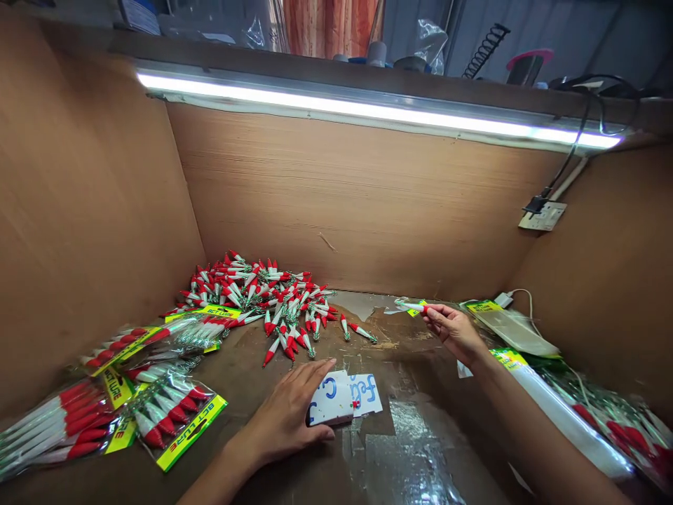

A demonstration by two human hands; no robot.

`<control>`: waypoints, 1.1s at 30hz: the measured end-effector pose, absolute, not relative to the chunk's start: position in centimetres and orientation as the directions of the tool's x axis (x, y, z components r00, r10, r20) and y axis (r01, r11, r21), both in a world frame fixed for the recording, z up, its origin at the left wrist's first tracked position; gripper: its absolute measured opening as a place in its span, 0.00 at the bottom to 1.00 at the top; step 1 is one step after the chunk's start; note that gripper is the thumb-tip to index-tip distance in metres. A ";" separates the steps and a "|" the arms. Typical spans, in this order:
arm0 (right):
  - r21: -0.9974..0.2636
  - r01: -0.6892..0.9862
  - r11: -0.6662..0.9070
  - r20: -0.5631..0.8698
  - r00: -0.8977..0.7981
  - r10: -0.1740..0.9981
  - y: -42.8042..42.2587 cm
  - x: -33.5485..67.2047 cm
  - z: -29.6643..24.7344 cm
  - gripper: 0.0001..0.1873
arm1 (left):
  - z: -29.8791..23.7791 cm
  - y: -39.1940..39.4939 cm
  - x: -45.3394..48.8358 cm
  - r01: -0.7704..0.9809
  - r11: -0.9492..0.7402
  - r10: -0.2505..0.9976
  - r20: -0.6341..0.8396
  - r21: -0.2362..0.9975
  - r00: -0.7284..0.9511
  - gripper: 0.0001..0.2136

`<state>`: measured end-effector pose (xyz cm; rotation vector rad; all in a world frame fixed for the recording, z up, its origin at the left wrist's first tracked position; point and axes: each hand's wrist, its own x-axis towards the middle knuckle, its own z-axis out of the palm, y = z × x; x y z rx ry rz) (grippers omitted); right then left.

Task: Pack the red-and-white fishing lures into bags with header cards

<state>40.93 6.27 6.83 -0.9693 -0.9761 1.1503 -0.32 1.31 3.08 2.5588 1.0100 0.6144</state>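
My right hand (455,333) pinches a red-and-white fishing lure (413,306) by its red end, with the hooked end pointing left. It is raised above the right-middle of the worktop. My left hand (294,407) lies beside the left end of a white block with blue lettering (331,396), fingers stretched and thumb apart. Whether its palm touches the block I cannot tell. A small red spot shows on the block near a lettered white piece (366,393). Beyond my left hand spreads a heap of loose red-and-white lures (252,287).
Packed lures in clear bags with yellow labels (192,431) lie at the left. At the right are plastic sleeves (557,407), more lures (631,435) and a pale flat device with a cable (518,330). Wooden walls enclose the worktop beneath a tube light (378,112).
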 end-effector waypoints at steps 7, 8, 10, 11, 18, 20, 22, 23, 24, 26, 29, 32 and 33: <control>-0.942 -0.315 0.115 0.128 -0.020 0.992 4.8 36.1 7.6 0.17 | 4.1 1.1 1.6 0.487 -0.592 0.800 0.393 0.643 0.453 0.25; -0.939 -0.330 0.096 0.119 -0.050 0.992 4.5 35.6 7.8 0.17 | 4.5 1.0 2.1 0.463 -0.561 0.820 0.385 0.686 0.423 0.24; -0.940 -0.335 0.064 0.109 -0.117 0.987 3.9 34.9 8.2 0.17 | 5.4 0.8 2.8 0.448 -0.521 0.840 0.344 0.727 0.419 0.26; -0.949 -0.310 0.053 0.108 -0.161 0.981 3.6 34.8 8.3 0.17 | 5.8 0.8 3.0 0.467 -0.519 0.838 0.318 0.716 0.444 0.29; -0.987 0.140 0.079 0.035 -0.288 0.957 3.0 32.5 5.2 0.15 | 4.8 0.7 0.7 0.725 -0.528 0.829 0.084 0.443 0.553 0.54; -0.953 0.272 0.137 0.069 -0.245 0.967 2.9 30.4 3.2 0.12 | 3.5 0.8 0.4 0.725 -0.540 0.828 0.120 0.428 0.547 0.50; -0.884 0.419 0.206 0.109 -0.245 0.963 2.6 28.5 1.5 0.10 | 2.4 0.9 0.5 0.693 -0.573 0.810 0.172 0.438 0.561 0.48; -0.846 0.476 0.241 0.125 -0.262 0.957 2.4 27.9 1.0 0.10 | 2.1 1.0 0.6 0.673 -0.590 0.798 0.196 0.447 0.569 0.47; -0.812 0.515 0.274 0.141 -0.282 0.949 2.3 27.6 0.7 0.10 | 1.9 1.0 0.6 0.654 -0.604 0.788 0.214 0.455 0.578 0.47; -0.765 0.552 0.332 0.188 -0.302 0.935 2.3 28.1 0.9 0.10 | 1.7 1.2 0.5 0.632 -0.619 0.776 0.240 0.467 0.583 0.48; -0.721 0.597 0.350 0.214 -0.289 0.933 2.8 30.7 2.3 0.09 | 1.6 1.3 0.0 0.630 -0.618 0.778 0.252 0.471 0.576 0.48; -0.668 0.659 0.346 0.168 -0.320 0.932 3.1 32.7 3.3 0.08 | 1.4 1.3 -0.2 0.612 -0.636 0.762 0.257 0.469 0.595 0.48; -0.646 0.673 0.361 0.160 -0.343 0.925 3.2 32.7 3.3 0.07 | 1.3 1.3 -0.1 0.605 -0.644 0.755 0.259 0.470 0.603 0.48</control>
